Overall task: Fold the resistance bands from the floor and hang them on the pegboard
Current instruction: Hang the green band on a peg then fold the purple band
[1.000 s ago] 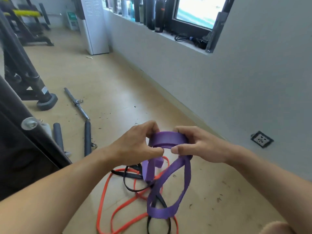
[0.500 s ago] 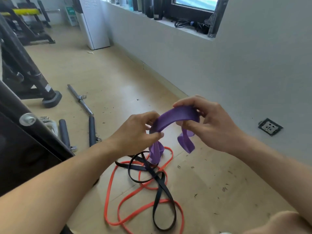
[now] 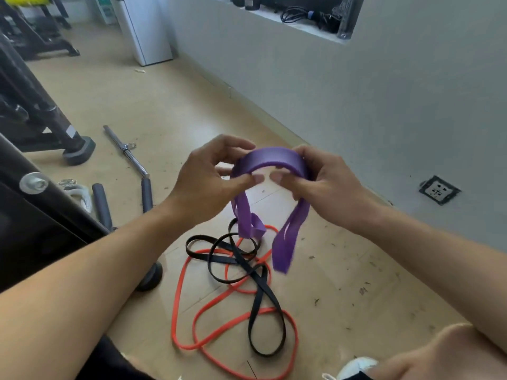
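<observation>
Hands meet at chest height: left hand (image 3: 208,176) and right hand (image 3: 326,185) each pinch the purple band (image 3: 270,159), arched between them, ends dangling above the orange band (image 3: 181,297) and black band (image 3: 258,303) tangled on the floor (image 3: 356,283).

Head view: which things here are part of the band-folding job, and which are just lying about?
Part of the job:
purple band, gripped by left hand and right hand
orange band, on the floor
black band, tangled over it

Just lying about:
metal bar
wall socket
cables on the sill
</observation>
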`<action>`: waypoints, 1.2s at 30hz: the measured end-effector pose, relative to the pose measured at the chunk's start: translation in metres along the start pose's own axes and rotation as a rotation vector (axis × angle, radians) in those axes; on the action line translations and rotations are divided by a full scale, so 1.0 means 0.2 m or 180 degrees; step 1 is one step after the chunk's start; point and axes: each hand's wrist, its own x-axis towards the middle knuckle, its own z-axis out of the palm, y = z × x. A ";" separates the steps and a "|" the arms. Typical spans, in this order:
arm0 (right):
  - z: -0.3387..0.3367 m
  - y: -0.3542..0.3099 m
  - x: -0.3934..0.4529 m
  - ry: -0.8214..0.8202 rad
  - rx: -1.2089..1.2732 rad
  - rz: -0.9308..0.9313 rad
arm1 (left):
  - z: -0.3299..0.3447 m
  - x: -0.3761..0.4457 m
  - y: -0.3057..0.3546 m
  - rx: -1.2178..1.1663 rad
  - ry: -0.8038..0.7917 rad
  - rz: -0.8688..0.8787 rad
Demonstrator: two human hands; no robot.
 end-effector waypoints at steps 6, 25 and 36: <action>-0.02 -0.15 0.02 0.0452 0.0892 -0.0827 | 0.08 -0.02 -0.06 0.0196 -0.0812 -0.0364; 0.11 0.11 0.03 -0.1191 -0.0592 0.0589 | 0.03 -0.01 0.17 -0.1037 0.0594 0.0103; 0.36 0.13 0.01 -0.1282 -0.0144 0.0578 | 0.04 -0.04 0.16 -0.1009 0.0532 -0.0246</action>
